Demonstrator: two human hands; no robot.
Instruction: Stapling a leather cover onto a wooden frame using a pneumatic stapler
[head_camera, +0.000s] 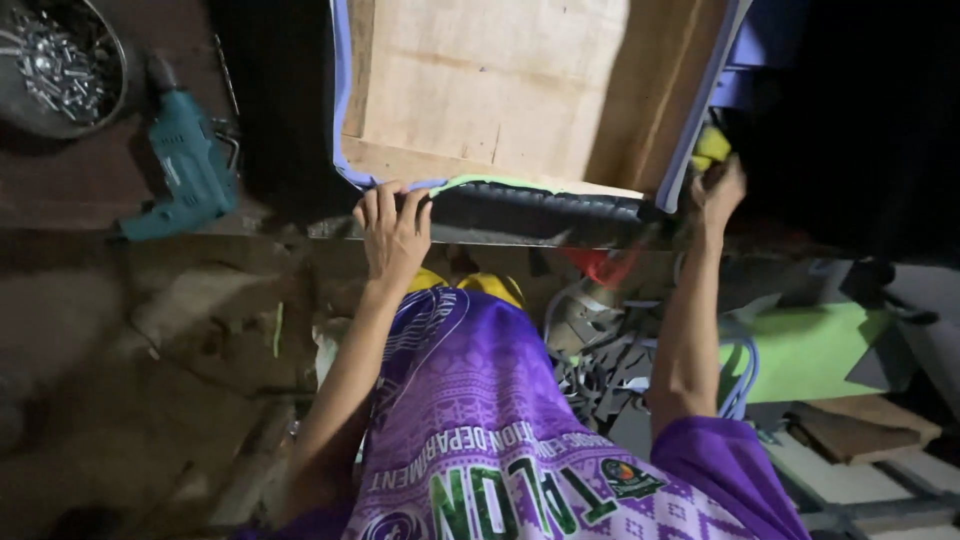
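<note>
A plywood panel (500, 80) with a wooden frame lies ahead of me, its near edge wrapped in black ribbed upholstery (540, 212) with blue fabric along the sides. My left hand (393, 232) presses flat on the black covering at the panel's near left corner, fingers spread. My right hand (716, 190) grips the near right corner, closed around the fabric beside a small yellow object (712, 147). What that yellow thing is I cannot tell.
A teal electric drill (188, 168) lies on the floor at left, next to a round bowl of screws (58, 62). Green foam sheet (805, 350), blue cable (742, 380), scraps and wood offcuts (860, 420) litter the right.
</note>
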